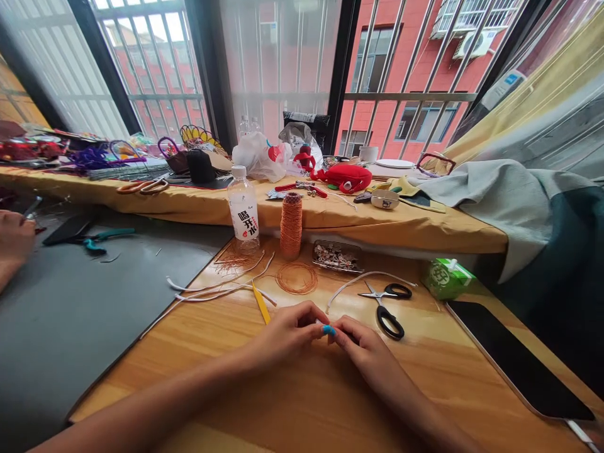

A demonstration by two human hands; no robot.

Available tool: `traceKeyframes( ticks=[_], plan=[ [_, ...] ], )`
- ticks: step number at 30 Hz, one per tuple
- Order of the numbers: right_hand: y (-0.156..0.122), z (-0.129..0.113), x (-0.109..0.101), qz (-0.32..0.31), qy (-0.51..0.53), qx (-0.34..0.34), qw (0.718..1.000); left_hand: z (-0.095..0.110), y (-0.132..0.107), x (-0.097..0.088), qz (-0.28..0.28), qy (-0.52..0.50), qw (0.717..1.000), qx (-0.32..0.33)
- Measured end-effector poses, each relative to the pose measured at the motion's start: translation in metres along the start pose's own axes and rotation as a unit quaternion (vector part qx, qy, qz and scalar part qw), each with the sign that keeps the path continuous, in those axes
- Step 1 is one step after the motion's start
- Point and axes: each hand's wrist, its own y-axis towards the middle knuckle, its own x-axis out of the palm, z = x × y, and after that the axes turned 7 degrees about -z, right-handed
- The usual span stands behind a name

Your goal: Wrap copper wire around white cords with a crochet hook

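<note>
My left hand (287, 333) and my right hand (361, 346) meet fingertip to fingertip low on the wooden table (292, 402). Both are closed in a pinch on a small thing between them that I cannot make out; a blue fingernail shows where they touch. A yellow strip (261, 303) lies just left of my left hand. Black-handled scissors (387, 307) lie just beyond my right hand. A coil of copper wire (297, 278) and several white cords (217, 290) lie beyond the hands.
A spool of copper thread (291, 225), a water bottle (243, 211) and a tin of small parts (338, 256) stand at the back. A green carton (447, 277) and a dark tablet (516, 362) lie at right. Another person's hand (12, 245) is at far left, by a grey mat (70, 314).
</note>
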Motion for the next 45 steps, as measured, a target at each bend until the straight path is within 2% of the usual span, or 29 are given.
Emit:
traceKeyframes(
  ticks=[4,9,17,25,28,34,38,41,43,45],
  plan=[
    [-0.001,0.002,0.004,0.028,-0.022,-0.008,0.999,0.001,-0.001,0.001,0.013,0.026,1.000,-0.006],
    [-0.003,0.002,0.007,0.030,-0.039,-0.026,0.998,0.002,-0.005,0.001,0.002,0.028,1.000,-0.003],
    [-0.005,0.001,0.007,0.034,-0.045,-0.057,0.997,-0.006,0.002,0.000,-0.057,-0.149,0.987,0.018],
    [-0.004,-0.006,0.005,0.009,-0.044,-0.074,0.996,-0.004,0.001,0.000,-0.071,-0.208,0.975,0.033],
    [-0.003,-0.005,0.005,-0.003,-0.055,-0.062,0.997,-0.003,0.001,-0.001,-0.054,-0.182,0.982,0.019],
    [-0.006,0.004,0.013,-0.011,-0.128,-0.085,0.988,0.005,-0.004,0.001,0.004,-0.108,0.994,0.021],
    [-0.008,0.007,0.015,-0.011,-0.152,-0.073,0.986,0.002,-0.002,0.001,0.002,-0.058,0.998,0.016],
    [-0.006,0.009,0.013,-0.004,-0.137,-0.037,0.990,0.005,0.007,-0.017,0.012,0.000,1.000,0.012],
    [-0.004,0.011,0.010,0.011,-0.079,-0.010,0.997,0.016,0.011,-0.037,0.097,0.041,0.994,0.031],
    [-0.002,0.013,0.008,0.023,0.007,0.010,1.000,0.033,0.007,-0.054,0.163,0.060,0.981,0.084]
  ],
)
